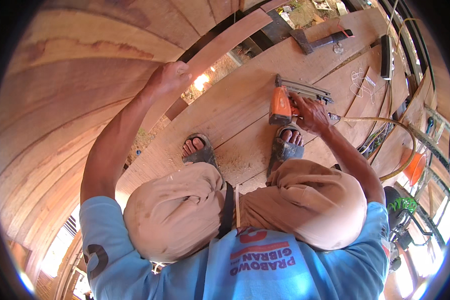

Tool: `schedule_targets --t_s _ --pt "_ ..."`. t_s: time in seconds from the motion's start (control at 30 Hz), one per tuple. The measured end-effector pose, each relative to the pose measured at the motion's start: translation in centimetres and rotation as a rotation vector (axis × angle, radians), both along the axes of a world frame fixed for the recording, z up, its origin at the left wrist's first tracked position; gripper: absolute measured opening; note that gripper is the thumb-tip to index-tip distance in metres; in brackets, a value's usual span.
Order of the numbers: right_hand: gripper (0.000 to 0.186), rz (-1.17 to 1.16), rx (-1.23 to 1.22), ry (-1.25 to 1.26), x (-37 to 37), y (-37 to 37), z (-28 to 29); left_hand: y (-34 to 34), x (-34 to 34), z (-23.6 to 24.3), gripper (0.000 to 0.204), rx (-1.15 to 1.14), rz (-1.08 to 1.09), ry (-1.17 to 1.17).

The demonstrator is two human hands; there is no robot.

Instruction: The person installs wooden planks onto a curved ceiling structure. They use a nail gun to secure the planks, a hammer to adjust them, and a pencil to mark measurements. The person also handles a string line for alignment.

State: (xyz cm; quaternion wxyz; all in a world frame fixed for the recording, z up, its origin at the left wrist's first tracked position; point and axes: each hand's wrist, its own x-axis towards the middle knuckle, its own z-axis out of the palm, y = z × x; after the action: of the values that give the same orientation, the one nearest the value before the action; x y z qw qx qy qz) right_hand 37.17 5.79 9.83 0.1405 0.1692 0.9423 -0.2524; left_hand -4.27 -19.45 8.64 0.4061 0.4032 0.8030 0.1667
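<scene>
My right hand [312,116] is wrapped round the grip of an orange nail gun [280,105], which rests low over the floor planks in front of my right foot. A long dark magazine [310,90] extends from the gun, and an air hose [370,120] joins it behind the hand. My left hand [169,79] is closed in a fist against a narrow plank [230,37] at the foot of the board wall [80,85]. Whatever those fingers hold, if anything, is hidden.
A hammer [320,41] with a dark handle lies on the far floor planks [255,87]. Beside the wall, a gap [205,82] opens to the ground below. White string [362,82], a black power strip [386,57] and an orange container [416,167] are at the right.
</scene>
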Motion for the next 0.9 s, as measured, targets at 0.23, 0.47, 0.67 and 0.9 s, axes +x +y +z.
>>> schedule_targets --t_s 0.23,0.47,0.67,0.9 --pt "0.081 0.005 -0.085 0.033 1.7 0.2 -2.4 8.5 0.1 -2.7 0.047 0.097 -0.088 0.027" --pt "0.091 -0.005 -0.219 -0.032 2.6 1.0 -2.5 13.9 2.7 -5.1 0.057 0.077 -0.013 0.277" --pt "0.088 -0.019 -0.251 0.009 3.0 1.4 -2.9 15.5 3.4 -5.9 0.056 0.134 0.169 0.333" --pt "0.06 -0.205 -0.249 0.372 3.3 1.8 -2.4 15.8 3.9 -5.1 0.05 0.209 0.161 0.361"
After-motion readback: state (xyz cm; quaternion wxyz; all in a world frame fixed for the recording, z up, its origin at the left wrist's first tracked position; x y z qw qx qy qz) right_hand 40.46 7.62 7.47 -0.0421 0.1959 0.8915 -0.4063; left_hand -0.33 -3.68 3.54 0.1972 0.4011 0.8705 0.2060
